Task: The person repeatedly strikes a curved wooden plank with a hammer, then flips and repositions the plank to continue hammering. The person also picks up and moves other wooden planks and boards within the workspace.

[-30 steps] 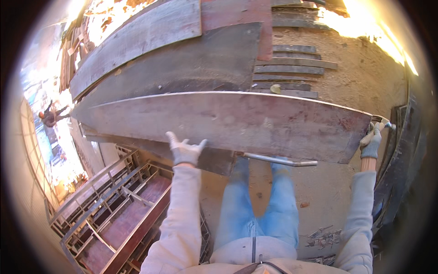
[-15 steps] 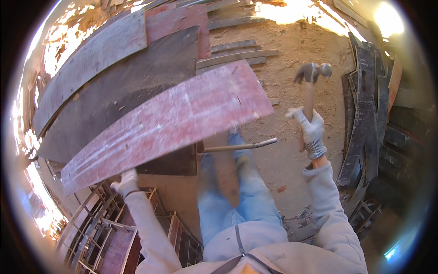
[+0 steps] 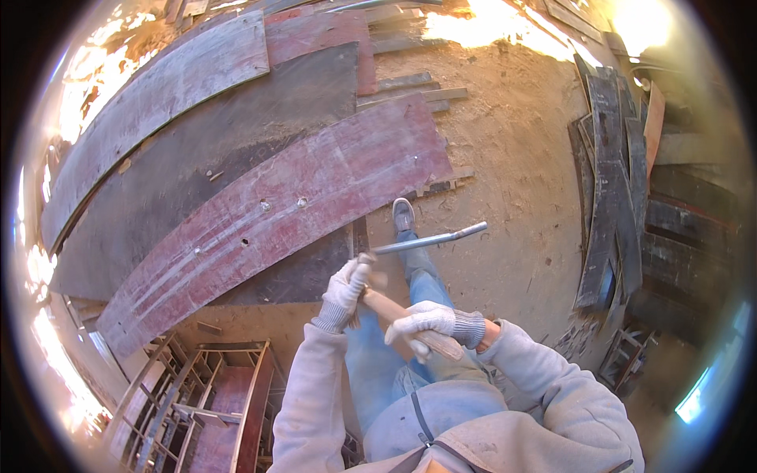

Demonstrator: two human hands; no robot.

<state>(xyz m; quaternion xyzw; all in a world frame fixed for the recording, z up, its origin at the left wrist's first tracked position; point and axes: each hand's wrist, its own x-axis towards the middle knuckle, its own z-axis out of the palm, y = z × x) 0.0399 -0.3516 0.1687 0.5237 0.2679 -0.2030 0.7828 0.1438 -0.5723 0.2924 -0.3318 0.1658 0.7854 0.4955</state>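
Arms bent inward, gloved left hand and right hand clamp one hammer.
Left near its blurred head, right lower down; one metal bar beyond.

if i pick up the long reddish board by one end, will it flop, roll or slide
The reddish board will probably hold its shape, since it looks like one solid panel, though its length may let it sag slightly. Being broad and lying flat, it seems unlikely to roll. Dusty-looking patches could make it a bit slippery.
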